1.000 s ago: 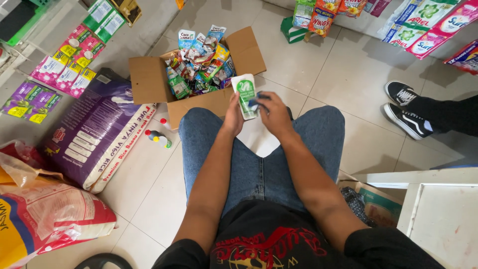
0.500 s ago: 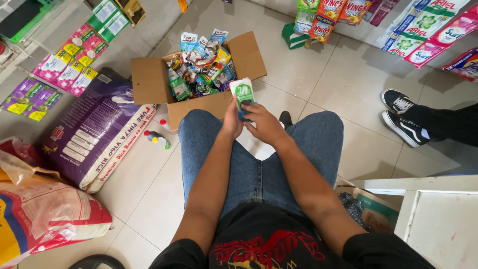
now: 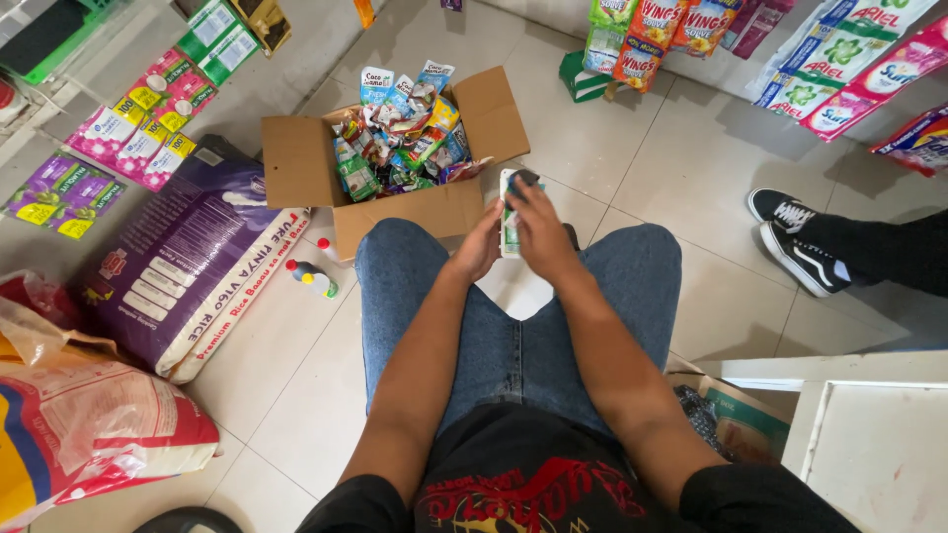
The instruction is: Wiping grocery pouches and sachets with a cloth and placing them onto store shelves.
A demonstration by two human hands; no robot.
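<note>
Seen from above, seated on pale glossy floor tiles (image 3: 632, 148), knees in blue denim. Left hand (image 3: 481, 247) and right hand (image 3: 538, 229) closed together around a small flat sachet (image 3: 508, 212), green and white, slick plastic, held upright above the knees, just right of an open brown cardboard box (image 3: 296, 163). Box crammed with crinkled, shiny sachets (image 3: 400, 133) in many colours. Far left, a bulky purple woven rice sack (image 3: 188, 262) lying flat; two small bottles (image 3: 311, 278) beside it. Right, another person's black-and-white sneakers (image 3: 800, 237).
</note>
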